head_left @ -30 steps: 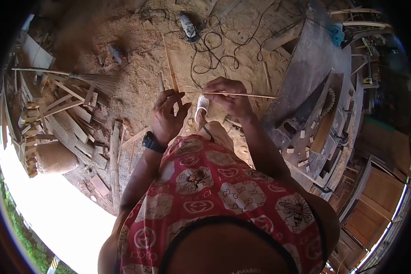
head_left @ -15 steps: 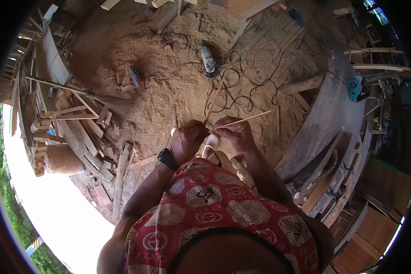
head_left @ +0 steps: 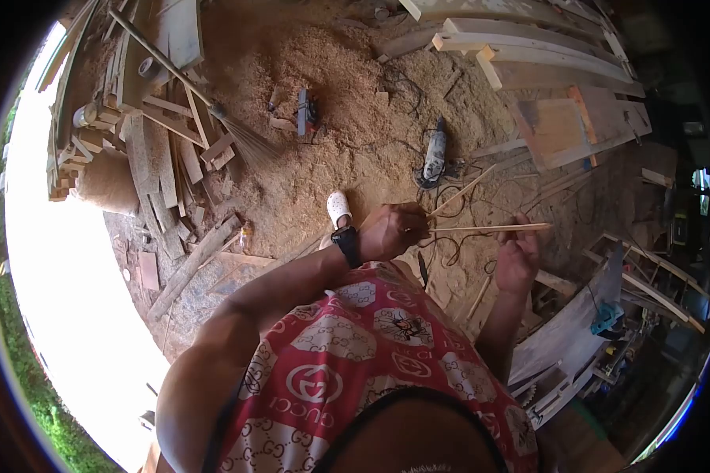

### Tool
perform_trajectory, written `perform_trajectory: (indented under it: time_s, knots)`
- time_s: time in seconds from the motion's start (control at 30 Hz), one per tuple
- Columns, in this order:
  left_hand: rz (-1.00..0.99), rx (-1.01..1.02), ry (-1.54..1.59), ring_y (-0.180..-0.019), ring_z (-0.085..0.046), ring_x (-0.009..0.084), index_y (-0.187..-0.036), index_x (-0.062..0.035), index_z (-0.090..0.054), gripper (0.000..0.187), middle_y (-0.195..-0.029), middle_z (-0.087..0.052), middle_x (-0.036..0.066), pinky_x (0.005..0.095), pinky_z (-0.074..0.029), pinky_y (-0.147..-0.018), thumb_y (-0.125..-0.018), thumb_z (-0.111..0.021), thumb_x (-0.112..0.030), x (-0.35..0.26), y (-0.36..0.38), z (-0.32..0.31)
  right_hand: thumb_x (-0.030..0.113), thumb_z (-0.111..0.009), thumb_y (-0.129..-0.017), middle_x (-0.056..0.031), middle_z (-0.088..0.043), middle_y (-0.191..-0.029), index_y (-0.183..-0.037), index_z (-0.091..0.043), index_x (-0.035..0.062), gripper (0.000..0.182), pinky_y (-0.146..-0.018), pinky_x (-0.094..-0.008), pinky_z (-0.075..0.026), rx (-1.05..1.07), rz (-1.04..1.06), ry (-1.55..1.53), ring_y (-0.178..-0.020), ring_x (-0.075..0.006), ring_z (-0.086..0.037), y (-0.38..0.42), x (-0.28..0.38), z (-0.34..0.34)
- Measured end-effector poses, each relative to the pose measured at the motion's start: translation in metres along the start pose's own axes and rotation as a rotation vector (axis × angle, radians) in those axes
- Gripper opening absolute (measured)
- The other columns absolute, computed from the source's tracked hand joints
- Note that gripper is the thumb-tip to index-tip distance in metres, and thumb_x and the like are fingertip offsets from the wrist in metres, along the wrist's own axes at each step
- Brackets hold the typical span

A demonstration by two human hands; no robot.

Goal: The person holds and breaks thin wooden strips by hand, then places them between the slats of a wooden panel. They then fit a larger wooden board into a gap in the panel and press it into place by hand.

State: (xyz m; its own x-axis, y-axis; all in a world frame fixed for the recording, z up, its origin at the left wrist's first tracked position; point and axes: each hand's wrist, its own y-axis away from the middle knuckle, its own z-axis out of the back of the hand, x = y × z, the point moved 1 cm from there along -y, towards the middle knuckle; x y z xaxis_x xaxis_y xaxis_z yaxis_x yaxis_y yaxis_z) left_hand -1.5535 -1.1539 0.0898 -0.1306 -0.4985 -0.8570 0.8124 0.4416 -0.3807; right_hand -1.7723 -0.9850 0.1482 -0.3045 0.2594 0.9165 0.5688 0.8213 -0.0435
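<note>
In the head view, my left hand (head_left: 393,231), with a dark watch on the wrist, is closed around the near ends of two thin wooden strips. One wooden strip (head_left: 469,229) runs almost straight to the right. The other strip (head_left: 464,191) slants up and away, so the pair forms a narrow V. My right hand (head_left: 519,260) is at the far part of the straight strip, fingers curled and seemingly pinching it just short of its tip. The ends inside my left fist are hidden.
Sawdust covers the floor, where a corded grinder (head_left: 434,158) and another power tool (head_left: 304,112) lie. A broom (head_left: 244,138) leans by stacked scrap wood (head_left: 154,158) on the left. Boards (head_left: 540,59) lie at the upper right, and a teal tool (head_left: 606,317) rests on a bench.
My view has turned, shifting the floor objects. My right hand has moved away from my left, out along one strip toward its far end. My left hand still grips both strips.
</note>
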Motion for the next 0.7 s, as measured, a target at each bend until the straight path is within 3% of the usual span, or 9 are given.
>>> perform_trajectory:
  time_s: [0.07,0.1,0.17,0.23,0.3,0.37,0.5,0.57,0.7]
  knots:
    - [0.016,-0.032,0.063,-0.081,-0.068,0.0310,-0.086,-0.0014,-0.071,0.006,-0.092,-0.068,0.014,0.0382,-0.054,-0.065,-0.081,-0.071,-0.004,0.008,-0.018,0.025,0.000,-0.073,-0.080,-0.0082,-0.064,-0.106,-0.130,-0.057,-0.0021,0.053,-0.082,-0.0270,-0.045,0.143,-0.186,0.291,-0.091,-0.0129,-0.058,-0.027,-0.028,-0.033]
    - [0.028,-0.033,0.080,-0.082,-0.068,0.0317,-0.087,-0.0011,-0.070,0.006,-0.092,-0.068,0.014,0.0384,-0.054,-0.066,-0.081,-0.070,-0.004,0.012,-0.024,0.037,-0.003,-0.071,-0.082,-0.0082,-0.065,-0.104,-0.119,-0.064,-0.0022,0.037,-0.078,-0.0245,-0.046,0.193,-0.245,0.396,-0.091,-0.0109,-0.058,-0.040,-0.030,-0.067]
    - [-0.040,-0.073,0.057,-0.084,-0.068,0.0322,-0.087,-0.0003,-0.070,0.008,-0.094,-0.068,0.014,0.0391,-0.054,-0.068,-0.080,-0.070,-0.003,0.028,-0.031,0.054,-0.004,-0.068,-0.086,-0.0086,-0.066,-0.098,-0.103,-0.069,-0.0019,0.017,-0.075,-0.0221,-0.044,0.317,-0.077,0.585,-0.087,-0.0098,-0.058,-0.070,-0.052,-0.089]
    - [0.086,-0.076,0.110,-0.084,-0.067,0.0324,-0.087,0.0007,-0.070,0.007,-0.095,-0.068,0.014,0.0396,-0.054,-0.072,-0.081,-0.068,-0.003,0.032,-0.037,0.081,0.000,-0.066,-0.090,-0.0078,-0.066,-0.090,-0.094,-0.068,-0.0028,0.006,-0.067,-0.0238,-0.045,0.311,0.003,0.607,-0.080,-0.0107,-0.059,-0.104,-0.047,-0.119]
    - [0.142,-0.118,0.049,-0.084,-0.067,0.0315,-0.086,0.0007,-0.069,0.007,-0.094,-0.068,0.013,0.0393,-0.054,-0.072,-0.082,-0.069,-0.005,0.052,-0.035,0.102,0.002,-0.063,-0.091,-0.0084,-0.067,-0.090,-0.094,-0.069,-0.0016,0.008,-0.068,-0.0260,-0.043,0.292,0.137,0.427,-0.078,-0.0122,-0.058,-0.143,-0.048,-0.125]
    - [0.187,-0.204,0.021,-0.083,-0.067,0.0310,-0.086,0.0006,-0.069,0.008,-0.092,-0.067,0.013,0.0393,-0.054,-0.071,-0.082,-0.070,-0.007,0.071,-0.031,0.122,0.002,-0.063,-0.091,-0.0086,-0.066,-0.091,-0.096,-0.071,-0.0001,0.010,-0.071,-0.0286,-0.045,0.190,0.086,0.078,-0.079,-0.0143,-0.058,-0.183,-0.045,-0.121]
    - [0.347,-0.286,-0.052,-0.079,-0.067,0.0288,-0.089,0.0003,-0.070,0.012,-0.088,-0.067,0.013,0.0390,-0.054,-0.069,-0.085,-0.071,-0.011,0.094,-0.044,0.161,0.006,-0.063,-0.093,-0.0087,-0.067,-0.092,-0.097,-0.072,-0.0006,0.011,-0.069,-0.0285,-0.048,0.275,0.075,0.323,-0.074,-0.0139,-0.060,-0.250,-0.044,-0.147]
    - [0.543,-0.336,0.016,-0.079,-0.067,0.0288,-0.090,0.0015,-0.070,0.016,-0.089,-0.067,0.015,0.0382,-0.054,-0.070,-0.086,-0.072,-0.014,0.097,-0.064,0.184,0.006,-0.061,-0.095,-0.0093,-0.068,-0.090,-0.099,-0.071,-0.0011,0.013,-0.067,-0.0282,-0.048,0.265,0.060,0.381,-0.072,-0.0146,-0.061,-0.282,-0.067,-0.155]
    - [0.549,-0.413,0.018,-0.082,-0.067,0.0286,-0.095,0.0020,-0.071,0.018,-0.092,-0.068,0.015,0.0361,-0.053,-0.073,-0.087,-0.071,-0.014,0.135,-0.106,0.226,0.013,-0.058,-0.099,-0.0080,-0.070,-0.085,-0.100,-0.071,-0.0032,0.021,-0.069,-0.0281,-0.051,0.192,0.048,0.354,-0.072,-0.0132,-0.064,-0.351,-0.109,-0.176]
